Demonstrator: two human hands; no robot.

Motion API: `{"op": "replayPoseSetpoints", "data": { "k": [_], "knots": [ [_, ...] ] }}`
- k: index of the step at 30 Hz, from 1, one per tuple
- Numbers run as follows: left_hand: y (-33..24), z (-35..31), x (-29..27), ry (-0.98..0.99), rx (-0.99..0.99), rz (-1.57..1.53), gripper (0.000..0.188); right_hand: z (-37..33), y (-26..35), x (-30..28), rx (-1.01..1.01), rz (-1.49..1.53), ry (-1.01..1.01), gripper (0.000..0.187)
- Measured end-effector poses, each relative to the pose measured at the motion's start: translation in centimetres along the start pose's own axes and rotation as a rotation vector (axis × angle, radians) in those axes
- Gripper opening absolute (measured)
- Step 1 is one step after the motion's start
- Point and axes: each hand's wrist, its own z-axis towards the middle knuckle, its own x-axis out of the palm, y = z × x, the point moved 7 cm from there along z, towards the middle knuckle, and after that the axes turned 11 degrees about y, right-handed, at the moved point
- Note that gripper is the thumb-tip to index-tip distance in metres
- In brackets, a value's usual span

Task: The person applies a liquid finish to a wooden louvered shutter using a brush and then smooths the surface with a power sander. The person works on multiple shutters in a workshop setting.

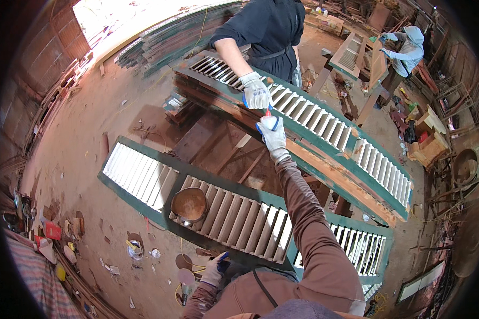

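My right hand point(274, 135), in a white and blue work glove, reaches far forward and grips a small white bottle with a red tip point(269, 121). A co-worker's gloved hand point(256, 91) meets the bottle's red end from above; whether it also grips the bottle is hard to tell. Below them lies a stack of green-framed louvered shutters point(308, 114). Low beside my body, my left hand point(214, 270) is gloved with its fingers curled; what they hold, if anything, is hidden. Nearer me, another green-framed shutter point(231, 215) carries a round brown bowl point(189, 204).
A co-worker in dark clothes point(271, 37) stands behind the stack. At the far right, a person in a light hooded top point(409, 50) handles a wooden panel point(378, 68). More green boards point(167, 45) are piled far left. Cans, cords and scraps litter the dirt floor point(90, 175).
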Motion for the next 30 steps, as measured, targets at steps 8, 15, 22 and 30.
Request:
{"op": "replayPoseSetpoints", "data": {
  "k": [8,15,22,30],
  "knots": [
    [3.7,1.2,1.6,-0.045,-0.093,-0.728,0.033,-0.8,4.0,-1.2,-0.026,0.507,0.243,0.032],
    [5.7,1.1,1.5,-0.112,-0.172,-0.921,0.031,-1.8,7.9,-3.8,0.095,0.758,0.22,0.038],
    [5.7,1.3,1.1,-0.076,-0.009,-0.514,0.034,-4.6,3.9,-5.5,-0.036,0.488,0.126,0.036],
    [-0.7,0.5,0.2,0.005,0.174,0.06,0.05,-22.1,-6.2,-7.7,0.134,0.137,0.157,0.045]
  ]
}}
